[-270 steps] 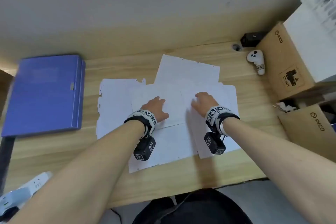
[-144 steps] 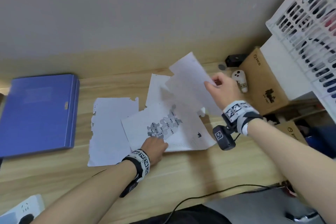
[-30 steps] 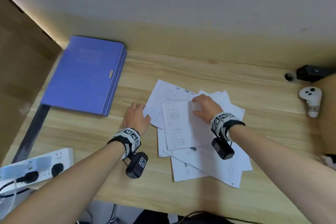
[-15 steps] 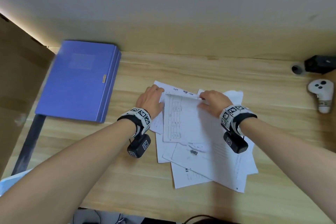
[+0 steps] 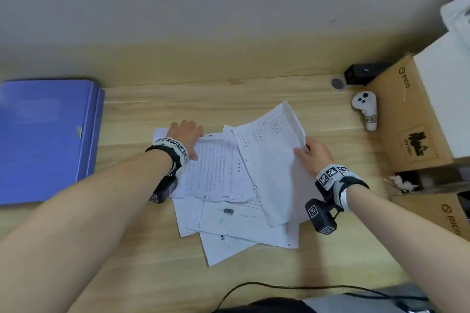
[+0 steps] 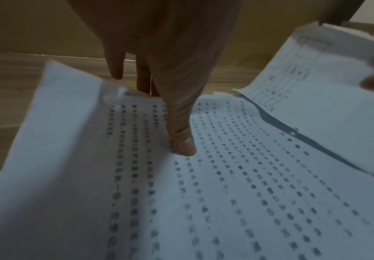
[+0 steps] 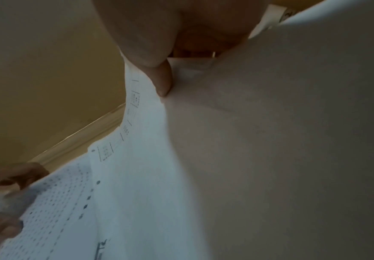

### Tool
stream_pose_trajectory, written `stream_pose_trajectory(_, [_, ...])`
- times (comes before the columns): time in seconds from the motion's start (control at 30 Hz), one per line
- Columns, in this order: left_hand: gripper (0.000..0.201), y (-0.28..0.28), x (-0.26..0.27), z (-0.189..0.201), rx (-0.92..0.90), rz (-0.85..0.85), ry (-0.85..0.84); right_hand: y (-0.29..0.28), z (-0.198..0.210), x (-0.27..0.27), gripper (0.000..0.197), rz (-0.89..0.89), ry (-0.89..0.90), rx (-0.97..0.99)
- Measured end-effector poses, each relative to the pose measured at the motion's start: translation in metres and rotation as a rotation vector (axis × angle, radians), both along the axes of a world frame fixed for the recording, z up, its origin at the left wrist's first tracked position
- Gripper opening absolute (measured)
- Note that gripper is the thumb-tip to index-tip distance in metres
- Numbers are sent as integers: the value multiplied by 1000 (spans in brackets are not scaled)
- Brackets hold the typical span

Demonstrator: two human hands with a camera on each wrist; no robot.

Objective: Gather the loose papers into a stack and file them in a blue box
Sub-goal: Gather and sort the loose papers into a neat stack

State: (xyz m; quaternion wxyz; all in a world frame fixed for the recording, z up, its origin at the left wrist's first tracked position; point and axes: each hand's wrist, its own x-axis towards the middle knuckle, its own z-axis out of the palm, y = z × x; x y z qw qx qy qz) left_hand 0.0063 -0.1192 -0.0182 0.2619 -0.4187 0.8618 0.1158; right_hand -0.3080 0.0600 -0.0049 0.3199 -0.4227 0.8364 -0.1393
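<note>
Several loose white papers (image 5: 236, 221) lie in an untidy pile at the middle of the wooden desk (image 5: 142, 256). My left hand (image 5: 188, 132) holds the left edge of a printed text sheet (image 5: 216, 168) on top of the pile. Its thumb (image 6: 181, 140) presses on the print and the fingers (image 6: 115, 68) reach past the edge. My right hand (image 5: 305, 150) pinches the right edge of a sheet with a table (image 5: 269, 160) and lifts it, tilted, off the pile; the thumb (image 7: 164, 82) lies on it. The closed blue box (image 5: 45, 140) lies flat at the far left.
A white controller (image 5: 366, 109) and a black device (image 5: 363, 73) sit at the back right. Cardboard boxes (image 5: 412, 119) stand along the right edge. A black cable (image 5: 279, 287) runs along the desk's front edge.
My right hand has raised the table sheet and swung it to the right, which uncovers the text sheet beneath. My left hand has shifted onto that text sheet's left edge.
</note>
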Motion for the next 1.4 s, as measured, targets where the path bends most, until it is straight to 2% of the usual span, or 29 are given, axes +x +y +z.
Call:
stream_pose_trajectory(0.07, [40, -2, -2, 8, 101, 44, 15, 4, -4, -1, 20, -33, -21, -7])
stream_pose_trajectory(0.2, [46, -12, 19, 25, 251, 201, 133, 1, -5, 7, 31, -142, -42, -34])
stream_pose_trajectory(0.3, [30, -18, 50, 39, 200, 355, 260, -4, -8, 13, 30, -215, -74, -22])
stream_pose_trajectory(0.4, [17, -17, 80, 54, 162, 594, 434, -13, -8, 25, 13, -248, -101, -21])
stream_pose_trajectory(0.47, [14, -17, 90, 65, 148, 755, 549, -20, -7, 35, 8, -259, -118, -33])
stream_pose_trajectory(0.57, [16, -17, 99, 80, 141, 961, 733, -28, -10, 51, 16, -261, -141, -38])
stream_pose_trajectory(0.67, [14, -13, 101, 86, 129, 1098, 837, -31, -11, 64, 11, -241, -144, -34])
stream_pose_trajectory(0.73, [15, -6, 95, 87, 169, 1152, 908, -32, -8, 70, 8, -233, -125, -33])
stream_pose_trajectory(0.83, [14, 6, 88, 83, 182, 1216, 974, -29, -7, 70, 16, -244, -92, -20])
stream_pose_trajectory(0.93, [17, 11, 92, 75, 141, 1286, 971, -25, -11, 62, 9, -259, -77, -10])
stream_pose_trajectory(1.0, [20, 10, 97, 72, 152, 1354, 952, -25, -15, 57, 15, -265, -74, -7])
stream_pose_trajectory(1.13, [11, 4, 105, 70, 225, 1444, 971, -26, -17, 56, 18, -264, -74, -10])
stream_pose_trajectory(1.3, [9, 13, 88, 74, 358, 1433, 1002, -32, -15, 67, 11, -260, -121, -19])
stream_pose_trajectory(1.4, [10, 24, 73, 63, 430, 1395, 1008, -38, -16, 76, 25, -256, -156, -32])
